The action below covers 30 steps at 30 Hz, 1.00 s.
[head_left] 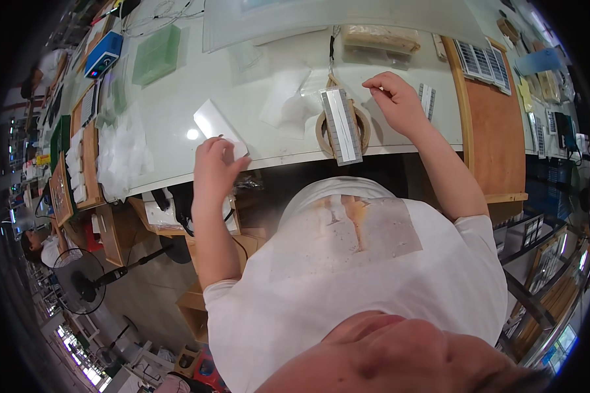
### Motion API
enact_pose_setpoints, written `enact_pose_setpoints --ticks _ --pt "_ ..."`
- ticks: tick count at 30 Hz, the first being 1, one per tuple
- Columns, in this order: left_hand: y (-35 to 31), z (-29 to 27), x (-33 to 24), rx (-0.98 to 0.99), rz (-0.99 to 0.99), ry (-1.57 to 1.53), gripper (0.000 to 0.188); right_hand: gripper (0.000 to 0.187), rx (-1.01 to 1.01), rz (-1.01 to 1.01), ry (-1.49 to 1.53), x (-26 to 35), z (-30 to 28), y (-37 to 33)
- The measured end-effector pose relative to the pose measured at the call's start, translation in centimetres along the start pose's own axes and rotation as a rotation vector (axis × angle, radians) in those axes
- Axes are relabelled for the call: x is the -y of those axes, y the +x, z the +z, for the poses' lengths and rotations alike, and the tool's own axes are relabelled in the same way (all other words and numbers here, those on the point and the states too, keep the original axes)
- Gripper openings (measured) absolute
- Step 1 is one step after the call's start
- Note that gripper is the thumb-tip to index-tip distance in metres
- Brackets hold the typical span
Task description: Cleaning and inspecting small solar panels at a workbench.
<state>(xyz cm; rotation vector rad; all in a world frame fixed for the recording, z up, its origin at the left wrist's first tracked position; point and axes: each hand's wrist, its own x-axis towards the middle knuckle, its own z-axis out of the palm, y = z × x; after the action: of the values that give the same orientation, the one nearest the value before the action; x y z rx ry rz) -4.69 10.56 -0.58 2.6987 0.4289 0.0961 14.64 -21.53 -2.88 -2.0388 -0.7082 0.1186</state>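
Observation:
My left hand (215, 164) is over the near end of a glossy white strip of sheet (221, 124), its thumb held apart from its bent fingers; whether it touches the strip is hard to tell. My right hand (400, 105) hovers above the table right of the tape roll, fingertips pinched together; anything between them is too small to make out. Between the hands, a grey, ruler-like strip (341, 128) with a pale middle band lies across a roll of tan tape (322, 136). Another marked grey strip (427, 100) lies beyond my right wrist.
A translucent panel (347, 16) spans the far side of the white table (177, 154). Farther left are crumpled clear film (121, 154), a green block (157, 56) and a blue box (103, 55). A wooden board (493, 131) borders the right, with gridded panels (484, 65) behind it.

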Motion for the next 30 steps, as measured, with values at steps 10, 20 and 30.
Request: enact_pose_setpoints --ticks 10,20,30 --pt "1.9 -1.8 3.1 -0.139 -0.372 -0.710 0.018 0.015 -0.002 0.097 0.082 1.3 -0.4 -1.1" --pt "0.6 4.2 -11.9 -0.461 0.961 -0.535 0.029 0.022 0.277 0.491 0.899 8.6 2.4 -4.6" --pt "3.6 5.7 -12.0 0.287 -0.076 -0.861 0.027 0.047 0.192 0.638 0.693 7.6 1.9 -7.0"
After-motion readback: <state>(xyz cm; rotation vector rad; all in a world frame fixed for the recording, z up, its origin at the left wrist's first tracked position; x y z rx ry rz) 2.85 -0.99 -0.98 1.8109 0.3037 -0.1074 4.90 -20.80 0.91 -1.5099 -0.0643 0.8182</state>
